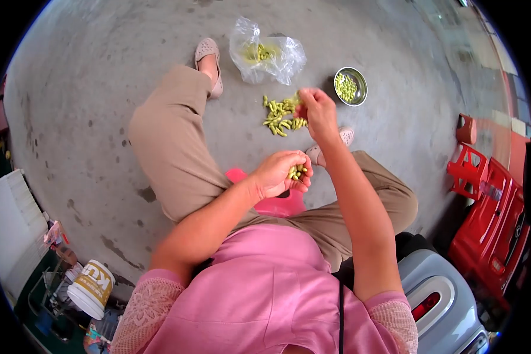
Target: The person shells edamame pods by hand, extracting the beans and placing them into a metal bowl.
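My left hand [280, 174] is curled around several green pods, which show between its palm and fingers above my lap. Farther forward, my right hand [317, 112] is pinched at the right edge of a loose pile of green pods [279, 116] on the floor; what its blurred fingertips hold, if anything, cannot be made out. A metal bowl [364, 94] with shelled green beans [345, 87] in it stands to the right of the pile. Beyond the pile lies a clear plastic bag [285, 59] with more pods inside.
A pink stool [284, 205] shows between my legs. Red stools [468, 171] and a red vehicle part [484, 224] are at the right, with a grey-blue scooter [439, 295] near my right side. At the lower left is a white bucket [92, 287].
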`<move>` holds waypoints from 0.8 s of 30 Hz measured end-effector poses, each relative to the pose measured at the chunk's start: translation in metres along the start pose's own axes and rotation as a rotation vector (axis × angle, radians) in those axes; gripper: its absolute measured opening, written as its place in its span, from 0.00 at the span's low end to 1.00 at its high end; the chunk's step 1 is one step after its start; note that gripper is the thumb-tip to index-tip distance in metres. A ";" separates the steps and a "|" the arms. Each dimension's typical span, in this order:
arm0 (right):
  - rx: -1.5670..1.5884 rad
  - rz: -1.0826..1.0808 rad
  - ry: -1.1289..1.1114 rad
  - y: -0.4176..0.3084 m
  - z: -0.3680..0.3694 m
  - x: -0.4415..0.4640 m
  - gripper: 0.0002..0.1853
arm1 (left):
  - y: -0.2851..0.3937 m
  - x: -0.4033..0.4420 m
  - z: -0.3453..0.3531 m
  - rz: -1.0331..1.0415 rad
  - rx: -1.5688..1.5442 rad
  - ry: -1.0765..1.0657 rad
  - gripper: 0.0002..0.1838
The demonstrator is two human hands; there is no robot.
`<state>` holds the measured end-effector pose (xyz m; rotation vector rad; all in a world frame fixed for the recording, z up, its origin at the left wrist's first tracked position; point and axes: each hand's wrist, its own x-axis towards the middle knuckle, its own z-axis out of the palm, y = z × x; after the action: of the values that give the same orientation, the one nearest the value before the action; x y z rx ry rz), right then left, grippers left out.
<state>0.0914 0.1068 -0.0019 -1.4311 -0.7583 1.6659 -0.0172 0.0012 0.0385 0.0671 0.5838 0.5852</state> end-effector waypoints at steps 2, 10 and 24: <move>-0.001 -0.005 -0.031 -0.008 0.018 0.035 0.09 | 0.005 -0.002 0.001 0.040 -0.096 0.054 0.08; 0.026 -0.041 0.026 0.006 0.031 0.074 0.13 | 0.011 0.003 -0.004 0.313 -0.238 0.176 0.12; 1.054 0.288 -0.046 0.045 0.008 -0.076 0.15 | -0.015 0.024 0.002 0.738 0.468 0.283 0.36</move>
<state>0.0781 0.0192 -0.0005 -0.7415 0.3408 1.8624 0.0076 0.0014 0.0254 0.6705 0.9724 1.1736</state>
